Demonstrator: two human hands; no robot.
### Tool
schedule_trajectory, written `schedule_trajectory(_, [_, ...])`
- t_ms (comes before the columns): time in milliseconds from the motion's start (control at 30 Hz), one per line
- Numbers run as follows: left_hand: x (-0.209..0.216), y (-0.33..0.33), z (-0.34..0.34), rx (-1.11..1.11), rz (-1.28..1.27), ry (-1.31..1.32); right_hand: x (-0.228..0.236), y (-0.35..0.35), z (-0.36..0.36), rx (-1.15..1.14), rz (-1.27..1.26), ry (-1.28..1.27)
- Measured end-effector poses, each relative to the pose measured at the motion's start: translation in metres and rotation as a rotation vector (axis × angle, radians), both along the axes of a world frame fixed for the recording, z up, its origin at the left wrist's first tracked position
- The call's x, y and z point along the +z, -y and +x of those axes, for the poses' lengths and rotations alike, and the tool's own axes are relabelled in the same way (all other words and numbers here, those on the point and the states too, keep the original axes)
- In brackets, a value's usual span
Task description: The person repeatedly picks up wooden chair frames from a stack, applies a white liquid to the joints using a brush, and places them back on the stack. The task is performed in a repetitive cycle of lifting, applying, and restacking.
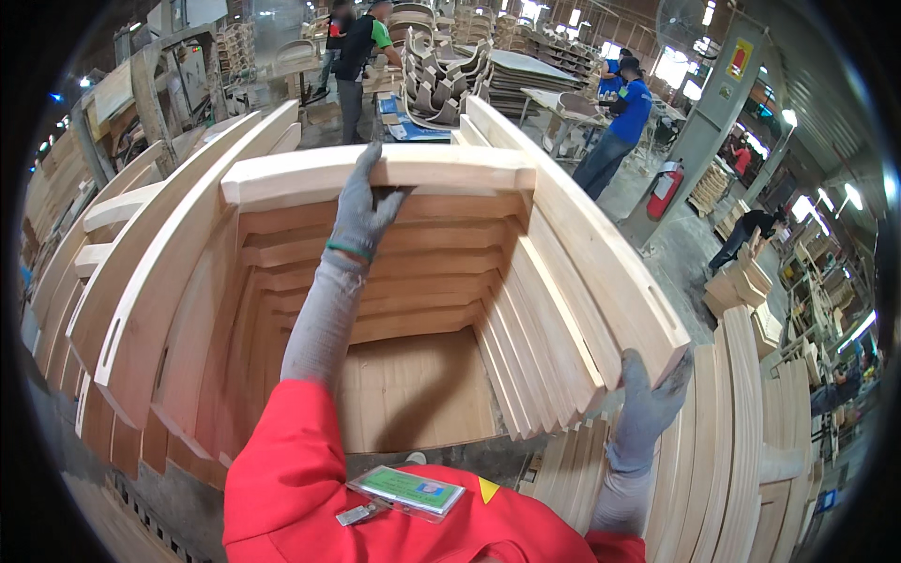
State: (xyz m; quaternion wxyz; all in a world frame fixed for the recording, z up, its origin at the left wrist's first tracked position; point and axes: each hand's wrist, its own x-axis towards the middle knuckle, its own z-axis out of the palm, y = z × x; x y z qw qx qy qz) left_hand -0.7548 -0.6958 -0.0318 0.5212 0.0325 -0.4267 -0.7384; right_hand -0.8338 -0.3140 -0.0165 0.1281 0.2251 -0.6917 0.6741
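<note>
A pale U-shaped wooden chair frame lies on top of a stack of similar frames [375,253], its crossbar [450,170] on the far side. Its two long side pieces run toward me, the right one [591,239] ending near my body. In a grey glove, my left hand [366,205] grips the crossbar left of its middle. My right hand [653,399], also gloved, is closed around the near end of the right side piece, with part of the fingers hidden behind the wood. Inside the stack, a brown board [413,385] shows at the bottom.
More wooden frames [117,211] are stacked on the left. Curved wooden pieces [723,413] stand close on the right. Ahead are piled curved chair parts [446,84], a person in blue [631,113], and another in black and green [361,52]. A fire extinguisher [664,190] hangs on a post.
</note>
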Motion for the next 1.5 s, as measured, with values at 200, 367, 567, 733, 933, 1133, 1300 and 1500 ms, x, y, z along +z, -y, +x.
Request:
schedule_trajectory(200, [-0.033, -0.01, 0.062, -0.095, 0.316, -0.052, -0.024, -0.005, -0.013, 0.166, -0.142, -0.045])
schedule_trajectory(367, [-0.045, -0.017, 0.073, -0.093, 0.48, -0.186, -0.042, -0.009, -0.017, 0.208, 0.043, 0.328])
schedule_trajectory(567, [-0.053, -0.018, 0.083, -0.063, 0.703, -0.222, -0.113, -0.025, -0.055, 0.284, 0.02, 0.09])
schedule_trajectory(733, [-0.049, 0.013, 0.061, 0.369, 0.103, 0.062, -0.055, 0.022, 0.001, 0.157, -0.073, 0.284])
schedule_trajectory(933, [-0.069, 0.033, 0.057, 0.763, -0.192, 0.705, -0.096, 0.0, -0.033, 0.052, 0.179, -0.114])
schedule_trajectory(1133, [-0.076, 0.044, 0.068, 0.899, -0.43, 0.674, -0.065, 0.03, -0.001, 0.017, -0.129, 0.043])
schedule_trajectory(1300, [-0.055, 0.034, 0.088, 0.615, -0.049, 0.762, -0.074, 0.032, -0.007, -0.057, 0.074, 0.069])
schedule_trajectory(1500, [-0.071, 0.04, 0.075, 0.653, -0.277, 0.583, -0.096, 0.008, -0.036, -0.005, 0.162, 0.207])
